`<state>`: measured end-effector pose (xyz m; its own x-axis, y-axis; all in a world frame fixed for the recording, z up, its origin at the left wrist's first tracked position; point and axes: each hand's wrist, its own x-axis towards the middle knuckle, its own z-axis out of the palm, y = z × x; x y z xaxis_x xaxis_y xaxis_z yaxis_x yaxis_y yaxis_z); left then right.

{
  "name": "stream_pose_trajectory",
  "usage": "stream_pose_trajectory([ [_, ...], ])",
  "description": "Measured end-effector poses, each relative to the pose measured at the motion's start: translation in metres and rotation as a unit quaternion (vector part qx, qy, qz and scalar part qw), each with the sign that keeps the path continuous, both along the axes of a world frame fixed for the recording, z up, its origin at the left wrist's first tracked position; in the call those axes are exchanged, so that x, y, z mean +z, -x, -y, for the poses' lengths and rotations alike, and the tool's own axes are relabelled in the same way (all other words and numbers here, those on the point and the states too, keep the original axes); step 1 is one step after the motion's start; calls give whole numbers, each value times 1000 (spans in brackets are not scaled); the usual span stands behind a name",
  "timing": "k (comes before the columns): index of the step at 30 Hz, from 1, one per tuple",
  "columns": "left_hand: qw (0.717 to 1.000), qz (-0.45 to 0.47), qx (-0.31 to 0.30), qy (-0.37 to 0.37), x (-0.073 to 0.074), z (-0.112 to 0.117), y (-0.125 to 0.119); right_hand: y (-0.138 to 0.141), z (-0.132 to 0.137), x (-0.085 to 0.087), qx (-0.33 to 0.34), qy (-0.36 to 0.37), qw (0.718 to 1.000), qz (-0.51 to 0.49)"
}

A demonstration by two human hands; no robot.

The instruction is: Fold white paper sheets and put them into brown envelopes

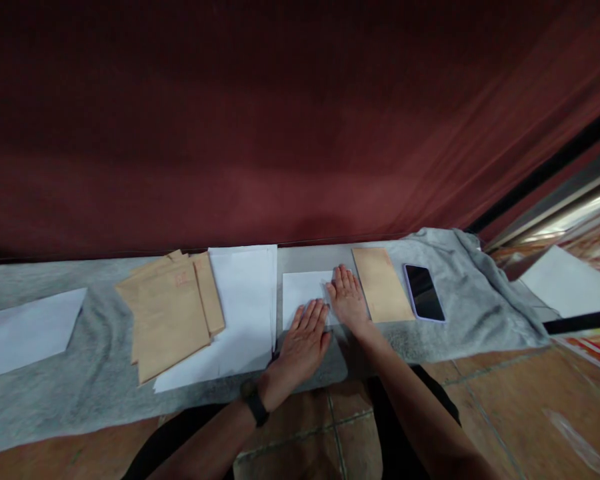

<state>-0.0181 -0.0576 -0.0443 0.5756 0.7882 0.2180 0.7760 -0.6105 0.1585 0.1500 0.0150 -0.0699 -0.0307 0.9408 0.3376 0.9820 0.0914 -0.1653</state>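
A tall, dark red backdrop [280, 133] is rising behind a grey-draped table [100, 367], where a small white sheet [303, 288] is lying partly beneath a person's left hand [303, 337] and right hand [349, 301].
To the left of the sheet I am seeing a stack of large white sheets [245, 293], a fan of brown envelopes [167, 320] overlapping it, and, well apart, a white paper [27, 333]. To the right, a single brown envelope [383, 283] is lying just beside the right hand. Both palms are facing down, fingers stretching flat and nearly together, thumbs standing apart. Beyond the single envelope, a phone [425, 293] is resting screen up; a dark watch [255, 403] is circling the left wrist.
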Motion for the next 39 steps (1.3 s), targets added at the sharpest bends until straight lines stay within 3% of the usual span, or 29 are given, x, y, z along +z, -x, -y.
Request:
stream_pose_trajectory([
  [10, 998, 11, 57, -3, -8, -18, 3, -8, 38, -1, 50, -9, 999, 9],
  [21, 984, -18, 173, 30, -6, -55, 1, -18, 74, 0, 94, -29, 995, -13],
  [29, 976, -7, 215, 31, 0, -70, 4, -21, 99, 6, 102, 12, 995, -13],
  [32, 988, 10, 156, 11, 5, -56, -2, -33, 90, 18, 117, 42, 990, -58],
  [36, 997, 13, -67, 22, 10, -25, -14, -49, 53, 32, 105, 42, 984, -136],
  [39, 995, 5, -93, 31, 9, -12, -20, -54, 24, 32, 84, 21, 985, -148],
])
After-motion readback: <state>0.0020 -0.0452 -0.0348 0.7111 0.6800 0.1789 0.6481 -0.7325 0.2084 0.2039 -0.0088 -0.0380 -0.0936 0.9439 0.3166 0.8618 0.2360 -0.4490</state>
